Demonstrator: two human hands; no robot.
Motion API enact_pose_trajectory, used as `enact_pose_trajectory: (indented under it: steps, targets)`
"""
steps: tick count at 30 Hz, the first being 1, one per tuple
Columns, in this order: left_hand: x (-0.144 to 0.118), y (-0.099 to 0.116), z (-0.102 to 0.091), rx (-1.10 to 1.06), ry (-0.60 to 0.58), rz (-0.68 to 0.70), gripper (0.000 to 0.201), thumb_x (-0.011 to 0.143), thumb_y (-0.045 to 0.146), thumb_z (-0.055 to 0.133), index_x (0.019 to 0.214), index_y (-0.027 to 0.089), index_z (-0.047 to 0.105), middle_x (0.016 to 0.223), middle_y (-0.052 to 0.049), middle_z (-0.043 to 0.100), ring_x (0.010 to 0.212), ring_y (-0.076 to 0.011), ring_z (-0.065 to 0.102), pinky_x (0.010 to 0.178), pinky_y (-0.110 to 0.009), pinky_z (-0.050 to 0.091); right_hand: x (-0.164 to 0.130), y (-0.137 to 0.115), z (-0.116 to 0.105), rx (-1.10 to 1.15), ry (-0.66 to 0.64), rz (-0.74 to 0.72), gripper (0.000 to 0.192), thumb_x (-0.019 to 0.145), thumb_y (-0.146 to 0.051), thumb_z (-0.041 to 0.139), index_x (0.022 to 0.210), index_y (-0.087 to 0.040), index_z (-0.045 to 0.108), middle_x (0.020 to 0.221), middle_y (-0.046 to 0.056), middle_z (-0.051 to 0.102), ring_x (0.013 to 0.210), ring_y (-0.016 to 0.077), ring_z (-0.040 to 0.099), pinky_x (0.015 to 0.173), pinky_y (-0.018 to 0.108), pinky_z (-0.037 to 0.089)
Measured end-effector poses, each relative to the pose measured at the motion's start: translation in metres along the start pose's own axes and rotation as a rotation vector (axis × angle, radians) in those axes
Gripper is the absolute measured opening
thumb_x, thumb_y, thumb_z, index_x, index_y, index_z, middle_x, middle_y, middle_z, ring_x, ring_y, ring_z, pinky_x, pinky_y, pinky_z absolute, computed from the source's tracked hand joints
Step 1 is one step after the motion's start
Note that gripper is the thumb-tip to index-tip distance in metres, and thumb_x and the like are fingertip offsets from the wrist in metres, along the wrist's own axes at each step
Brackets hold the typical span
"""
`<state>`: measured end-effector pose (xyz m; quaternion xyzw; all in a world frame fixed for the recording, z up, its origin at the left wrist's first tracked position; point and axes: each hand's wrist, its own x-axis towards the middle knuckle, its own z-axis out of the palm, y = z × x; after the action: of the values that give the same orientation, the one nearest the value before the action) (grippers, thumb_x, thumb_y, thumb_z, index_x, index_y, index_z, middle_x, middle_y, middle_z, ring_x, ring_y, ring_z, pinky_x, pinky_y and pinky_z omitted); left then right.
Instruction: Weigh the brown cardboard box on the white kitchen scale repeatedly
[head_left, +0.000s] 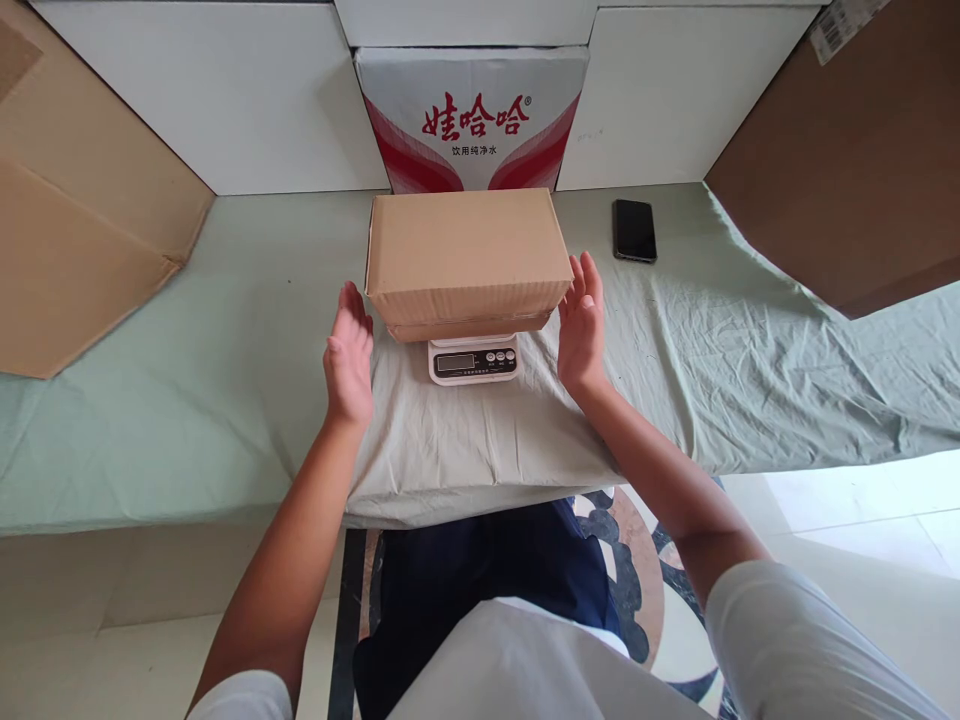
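Observation:
A closed brown cardboard box (469,245) rests on a small white kitchen scale (474,378), overhanging it on both sides. The scale's front panel with a display and three buttons sticks out below the box; no digits can be read. My left hand (350,357) is upright and open just left of the box, with a gap between them. On the other side, my right hand (582,328) is open too, fingers stretched along the box's right front corner; whether they touch it I cannot tell.
Behind the box stands a white and red carton (474,115) with Chinese lettering. A black phone (634,230) lies to the right on the green cloth (255,330). Large cardboard pieces flank the surface at left (82,200) and right (855,170). The cloth-covered front edge is near my body.

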<state>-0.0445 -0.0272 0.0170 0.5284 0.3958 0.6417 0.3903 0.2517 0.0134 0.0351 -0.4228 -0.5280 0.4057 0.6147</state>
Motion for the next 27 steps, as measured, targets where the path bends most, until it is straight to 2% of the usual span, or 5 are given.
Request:
enact_pose_trajectory:
  steps: [6,14,18,22,27]
  targets:
    - [0.0,-0.001,-0.001,0.013,-0.009,-0.008,0.073,0.092,0.08,0.039,0.154,0.043,0.049,0.173,0.008,0.033,0.165,-0.0215,0.018,0.136,-0.039,0.021,0.0,-0.002,0.0,0.056,-0.012,0.002,0.068,0.089,-0.077,0.039,0.153,-0.051,0.035,0.172,-0.01,0.034,0.164,0.027,0.029,0.136,0.061,0.023]
    - [0.0,-0.002,-0.001,0.002,-0.021,0.01,0.078,0.092,0.08,0.039,0.158,0.037,0.045,0.174,0.004,0.033,0.166,-0.0249,0.017,0.137,-0.042,0.021,0.004,0.012,-0.003,0.088,-0.044,-0.04,0.076,0.085,-0.083,0.043,0.152,-0.048,0.036,0.169,-0.009,0.039,0.163,0.0285,0.031,0.136,0.06,0.025]
    - [0.001,-0.003,-0.003,-0.007,-0.04,0.027,0.077,0.094,0.078,0.038,0.158,0.036,0.044,0.174,0.006,0.032,0.166,-0.0268,0.014,0.138,-0.044,0.018,0.005,0.014,-0.004,0.1,-0.061,-0.069,0.07,0.088,-0.079,0.043,0.151,-0.049,0.038,0.168,-0.009,0.041,0.163,0.0293,0.03,0.136,0.063,0.023]
    - [0.001,-0.003,-0.003,0.014,-0.041,0.036,0.075,0.095,0.079,0.035,0.158,0.039,0.044,0.173,0.009,0.033,0.166,-0.0262,0.014,0.138,-0.045,0.019,0.003,0.009,-0.002,0.126,-0.045,-0.054,0.069,0.086,-0.078,0.048,0.149,-0.049,0.041,0.167,-0.009,0.042,0.163,0.0297,0.03,0.137,0.062,0.022]
    - [0.0,-0.004,-0.004,0.031,-0.045,0.034,0.076,0.092,0.081,0.036,0.157,0.042,0.044,0.174,0.008,0.031,0.166,-0.0235,0.016,0.137,-0.042,0.02,0.0,0.007,-0.001,0.101,-0.056,-0.059,0.071,0.088,-0.079,0.045,0.152,-0.047,0.038,0.168,-0.007,0.041,0.164,0.0293,0.028,0.136,0.065,0.021]
